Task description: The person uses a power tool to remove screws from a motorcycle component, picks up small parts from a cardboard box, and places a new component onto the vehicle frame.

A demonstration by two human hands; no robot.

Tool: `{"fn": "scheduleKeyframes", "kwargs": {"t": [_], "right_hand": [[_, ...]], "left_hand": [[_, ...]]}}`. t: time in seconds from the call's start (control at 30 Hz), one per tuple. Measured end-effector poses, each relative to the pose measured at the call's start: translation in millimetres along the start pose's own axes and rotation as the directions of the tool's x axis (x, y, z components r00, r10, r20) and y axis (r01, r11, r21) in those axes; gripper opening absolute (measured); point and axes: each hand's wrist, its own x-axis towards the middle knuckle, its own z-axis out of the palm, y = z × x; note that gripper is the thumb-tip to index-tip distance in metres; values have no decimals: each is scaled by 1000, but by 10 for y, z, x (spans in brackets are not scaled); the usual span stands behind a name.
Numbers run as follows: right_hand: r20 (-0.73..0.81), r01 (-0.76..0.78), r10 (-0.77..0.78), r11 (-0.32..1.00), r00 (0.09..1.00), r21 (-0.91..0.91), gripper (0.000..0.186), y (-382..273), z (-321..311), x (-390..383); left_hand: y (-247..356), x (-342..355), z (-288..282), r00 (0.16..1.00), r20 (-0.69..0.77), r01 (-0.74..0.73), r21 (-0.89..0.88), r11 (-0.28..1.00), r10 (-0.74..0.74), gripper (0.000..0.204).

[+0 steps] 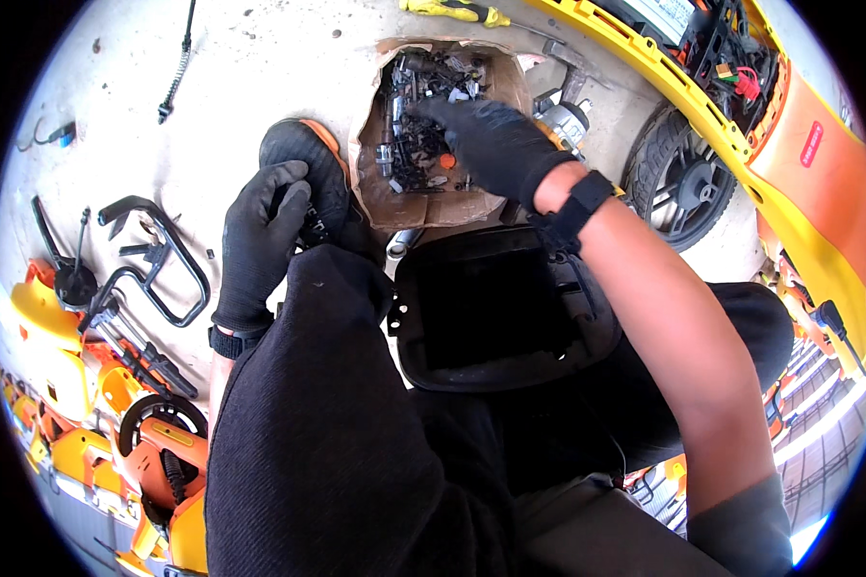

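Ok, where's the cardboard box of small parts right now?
The cardboard box sits on the floor at upper centre in the head view, just right of the black shoe, with the gloved right hand over it.

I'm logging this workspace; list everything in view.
Carton: one, brown, top centre
Small parts: many, mostly dark, in carton
Cover: one, black, below carton
Wheel: one, black, right
Frame: one, yellow, right
Handle: one, yellow, top
Tube frame: one, black, left
Sprung rod: one, black, top left
Body panels: several, orange-yellow, lower left
Legs: two, black, bottom
Shoe: one, mostly black, beside carton
Left hand: one, dark-gloved, by shoe
Right hand: one, dark-gloved, over carton
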Motion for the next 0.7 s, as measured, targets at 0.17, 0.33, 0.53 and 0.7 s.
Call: {"fn": "scheduleKeyframes", "kwargs": {"t": [0.17, 0.33, 0.53, 0.7], "right_hand": [[-71, -138, 142, 989, 987, 55, 42, 8, -165, 10], [13, -19, 18, 999, 1000, 46, 18, -21, -278, 51], [167, -4, 6, 1000, 986, -11, 14, -64, 74, 36], [51, -127, 129, 991, 990, -36, 15, -232, 397, 86]], "left_hand": [[26, 8, 6, 1000, 14, -7, -3, 1000, 7, 24], [6, -4, 22, 1000, -15, -10, 19, 1000, 11, 24], [29, 14, 15, 1000, 3, -21, 13, 1000, 21, 24], [51, -4, 9, 1000, 0, -22, -1, 1000, 22, 25]]}}
